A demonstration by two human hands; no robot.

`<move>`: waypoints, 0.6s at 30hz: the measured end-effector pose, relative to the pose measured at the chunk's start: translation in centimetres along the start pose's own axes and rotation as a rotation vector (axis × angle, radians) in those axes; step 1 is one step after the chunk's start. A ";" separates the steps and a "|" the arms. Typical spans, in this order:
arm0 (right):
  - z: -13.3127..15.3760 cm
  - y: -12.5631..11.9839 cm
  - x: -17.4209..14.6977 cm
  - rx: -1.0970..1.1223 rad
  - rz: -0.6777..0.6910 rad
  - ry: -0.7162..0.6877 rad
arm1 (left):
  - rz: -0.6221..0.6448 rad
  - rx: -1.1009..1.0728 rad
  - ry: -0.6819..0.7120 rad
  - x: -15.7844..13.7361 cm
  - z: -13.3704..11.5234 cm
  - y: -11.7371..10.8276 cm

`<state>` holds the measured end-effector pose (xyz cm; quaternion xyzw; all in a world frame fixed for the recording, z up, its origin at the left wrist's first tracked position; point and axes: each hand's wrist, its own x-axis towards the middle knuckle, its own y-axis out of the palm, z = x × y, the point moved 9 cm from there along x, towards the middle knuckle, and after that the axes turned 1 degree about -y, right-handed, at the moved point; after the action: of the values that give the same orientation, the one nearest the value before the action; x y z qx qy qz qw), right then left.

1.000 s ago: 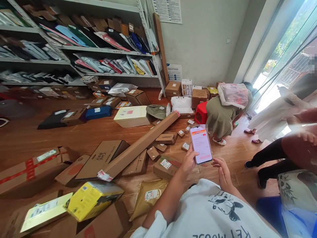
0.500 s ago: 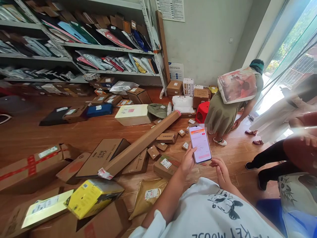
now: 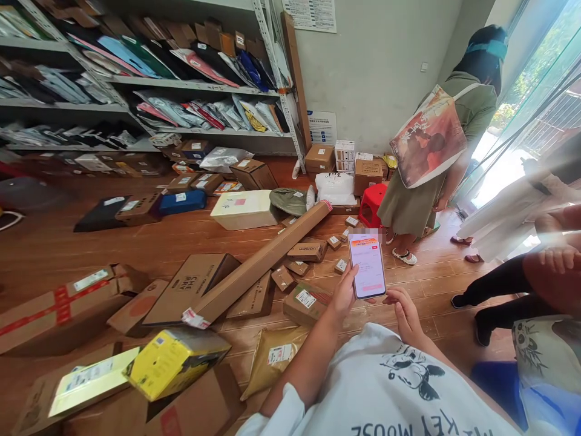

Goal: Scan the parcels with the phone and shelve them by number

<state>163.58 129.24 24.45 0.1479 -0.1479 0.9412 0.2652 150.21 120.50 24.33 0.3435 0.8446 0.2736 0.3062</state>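
A smartphone (image 3: 367, 266) with a lit pinkish-white screen is held upright in front of my chest. My left hand (image 3: 345, 292) grips it from the left side and below, the thumb lying along the edge of the screen. Beside the phone's lower right corner is my right hand (image 3: 403, 307), its fingers loosely bent and apart, with nothing in them. Below and left of the phone on the floor lie a brown parcel box (image 3: 307, 303) with a white label and a tan padded mailer (image 3: 272, 354).
Parcels cover the wooden floor, among them a long cardboard box (image 3: 263, 263) and a yellow box (image 3: 175, 363). Shelves (image 3: 209, 86) of packages line the wall. A red stool (image 3: 373, 203) stands near a person with a tote bag (image 3: 429, 142). Other people are at the right edge.
The person with the tote bag has straightened up from a bent posture. My hands and the phone have hardly moved.
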 end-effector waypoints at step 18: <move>-1.4 -1.1 4.9 0.099 -0.154 0.116 | 0.006 0.191 0.001 0.6 0.3 0.3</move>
<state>159.90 132.90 25.14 0.1171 -0.0736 0.9311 0.3374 150.21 121.26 24.15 0.3736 0.8659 0.1930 0.2708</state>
